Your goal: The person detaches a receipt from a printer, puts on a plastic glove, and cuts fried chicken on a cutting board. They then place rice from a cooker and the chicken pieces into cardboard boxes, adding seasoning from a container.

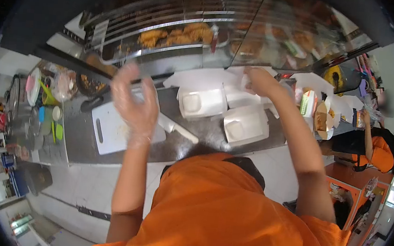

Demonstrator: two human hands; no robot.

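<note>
My left hand (135, 101), in a clear plastic glove, is raised over the white cutting board (104, 131) with thumb and fingers apart, slightly blurred. A knife (183, 131) with a pale handle lies across the board's right edge. My right hand (262, 83) is closed at the raised lid of a white takeaway box (237, 97); I cannot tell what its fingers hold. Left of that box sits another open takeaway box (202, 104) with a small inner compartment. A third takeaway box (246, 127) stands open nearer to me.
Behind the counter (168, 153), a glass display case holds fried chicken (190, 33) on a rack. Bowls and green utensils (47, 92) crowd the left end. Filled food boxes (321, 117) stand at right, where a person in orange (382, 151) works.
</note>
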